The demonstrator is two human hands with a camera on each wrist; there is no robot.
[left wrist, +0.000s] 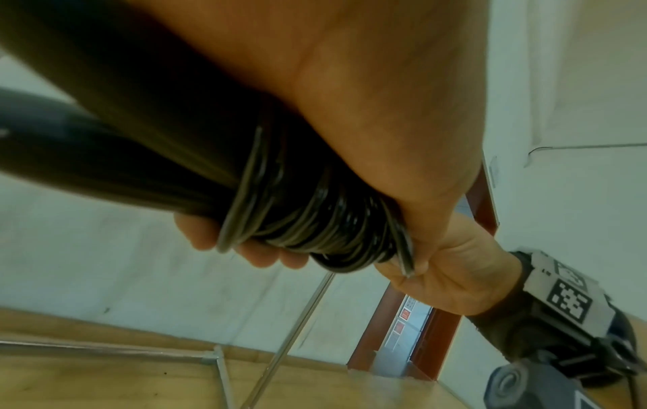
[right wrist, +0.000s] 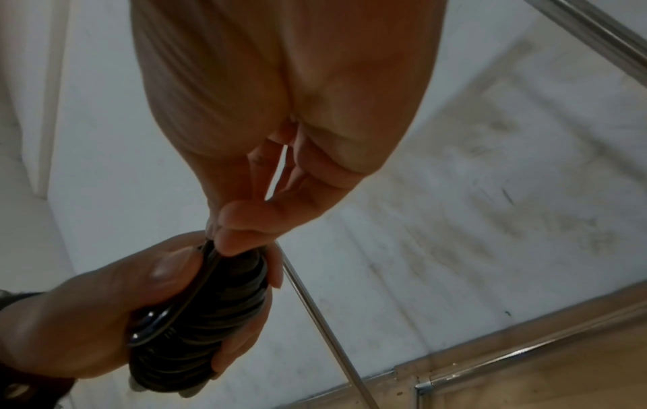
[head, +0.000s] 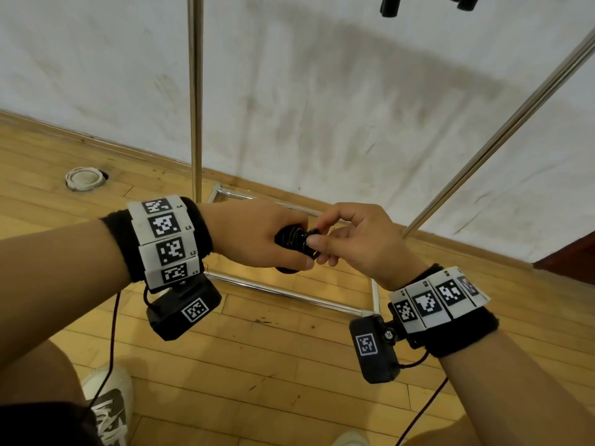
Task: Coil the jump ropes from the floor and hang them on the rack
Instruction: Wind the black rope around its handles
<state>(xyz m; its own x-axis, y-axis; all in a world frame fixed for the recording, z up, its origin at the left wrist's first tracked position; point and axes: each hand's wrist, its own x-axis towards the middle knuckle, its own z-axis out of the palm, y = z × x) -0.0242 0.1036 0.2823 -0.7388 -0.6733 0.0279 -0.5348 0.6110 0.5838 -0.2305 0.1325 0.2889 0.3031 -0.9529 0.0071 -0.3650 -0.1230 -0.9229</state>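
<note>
Fingers of the left hand (head: 257, 235) curl all the way around a tight bundle of black jump rope (head: 294, 241), so the bundle sits locked in the fist at about waist height in front of the person, well above the wooden floor (head: 257, 365). That full wrap makes sense as an anchor: the coils cannot spring loose while the other hand works on them. The right hand (head: 360, 241) meets it from the side, thumb and forefinger pinching a strand at the exposed end of the bundle, the remaining fingers loosely tucked underneath; this looks like the tucking or tightening of the last turn, judged from the grip alone. In the left wrist view the rope shows as many thin, glossy black turns wound closely side by side around a thicker dark core, probably the handles, though blur makes that uncertain. The right wrist view shows one loop lying slack across the outside of the coil near the left thumb (right wrist: 168, 267), with a small bright glint beside it. Just beyond the hands stands the rack (head: 195, 91), a frame of slim metal tubes with a rectangular base on the floor against the scuffed white wall (head: 354, 107). Dark handles (head: 390, 4) hang at the very top edge of the head view. Coiling appears nearly finished; hanging is not yet done.
</note>
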